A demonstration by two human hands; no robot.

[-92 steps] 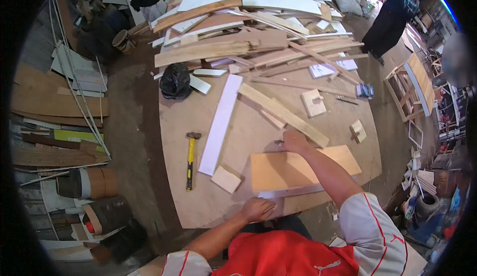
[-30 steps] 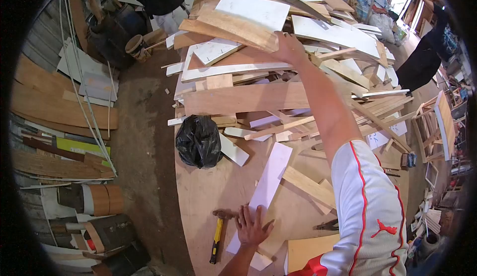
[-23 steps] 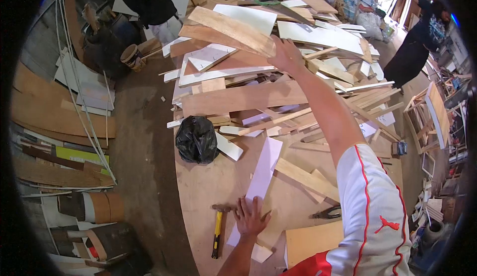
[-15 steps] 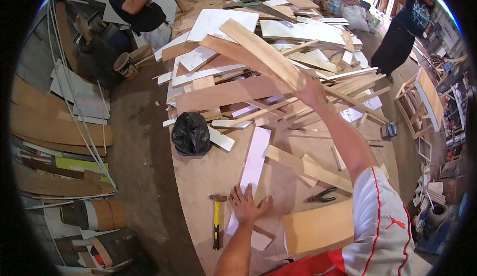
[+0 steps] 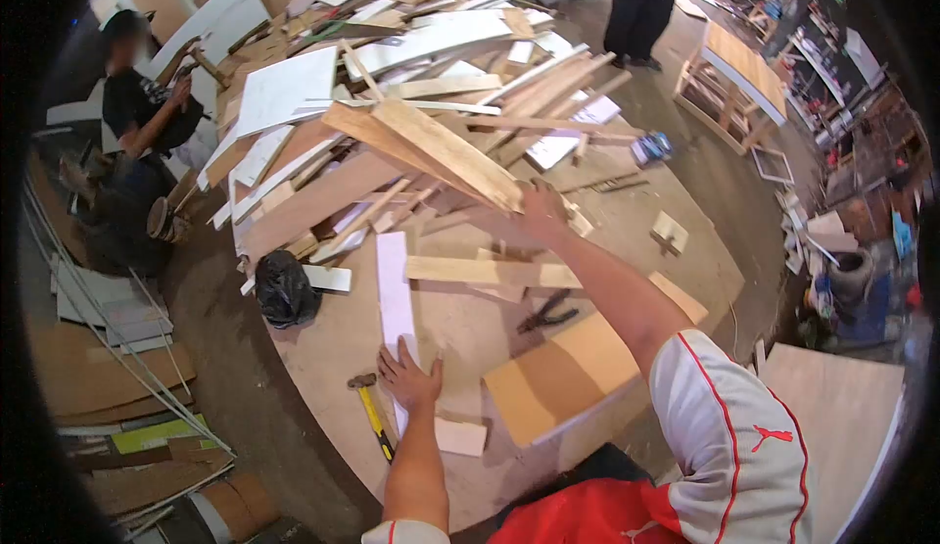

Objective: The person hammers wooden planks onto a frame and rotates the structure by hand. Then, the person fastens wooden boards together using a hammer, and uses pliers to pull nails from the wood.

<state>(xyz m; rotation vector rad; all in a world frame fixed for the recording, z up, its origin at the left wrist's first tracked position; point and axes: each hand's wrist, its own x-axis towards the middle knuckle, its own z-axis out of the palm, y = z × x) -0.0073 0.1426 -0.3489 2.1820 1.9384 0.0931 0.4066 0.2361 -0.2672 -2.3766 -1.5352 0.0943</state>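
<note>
My right hand [image 5: 541, 213] is closed on the near end of a pale wooden board [image 5: 446, 152]. A second, darker board [image 5: 367, 135] converges with it at the hand; both slant over the scrap pile. My left hand [image 5: 411, 378] lies with fingers spread on a narrow white board [image 5: 394, 284]. Left of that hand rests a hammer [image 5: 372, 415] with a yellow and black handle. Pliers [image 5: 548, 312] with dark handles lie between my arms, beside a wide wooden panel [image 5: 568, 376]. Just past the pliers is a flat wooden strip [image 5: 490, 271].
A tall heap of white and brown offcuts [image 5: 431, 40] covers the far side of the worktable [image 5: 333, 358]. A black plastic bag [image 5: 286, 289] sits at its left edge. One person [image 5: 147, 103] stands at left holding a hammer; another person [image 5: 636, 10] stands beyond the table.
My view has swung to the right, so the table appears shifted left. My right hand and its boards sit lower over the pile. The left hand stays on the white board.
</note>
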